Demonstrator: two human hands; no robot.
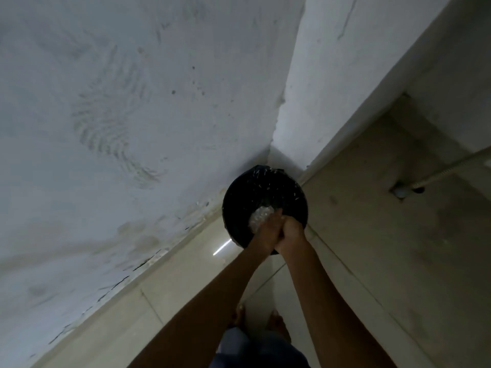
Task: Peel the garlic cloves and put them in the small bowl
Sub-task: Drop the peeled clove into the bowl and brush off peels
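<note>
While the person stands over the bin, we record the scene from left to right. A stained white wall fills the left and far side, and pale floor tiles run along its foot. The left hand reaches over the near rim of the black lined bin, which sits in the far corner. At its fingertips it holds a pale translucent object; we cannot tell whether this is the small bowl or a wrapper of skins. The right hand is pressed against the left with its fingers curled, and what it pinches, if anything, is hidden. No garlic cloves are visible. Pale flecks on the bin liner look like skins. A floor drain lies well apart on the right.

Our judgement is that the step in hand is discarding peel waste. To do it well, we keep both hands inside the rim line and tilt the object toward the bin's centre. We brush off clinging skins with the right fingers rather than shaking, since papery skins drift easily. We check that no peeled clove goes out with the waste.
</note>
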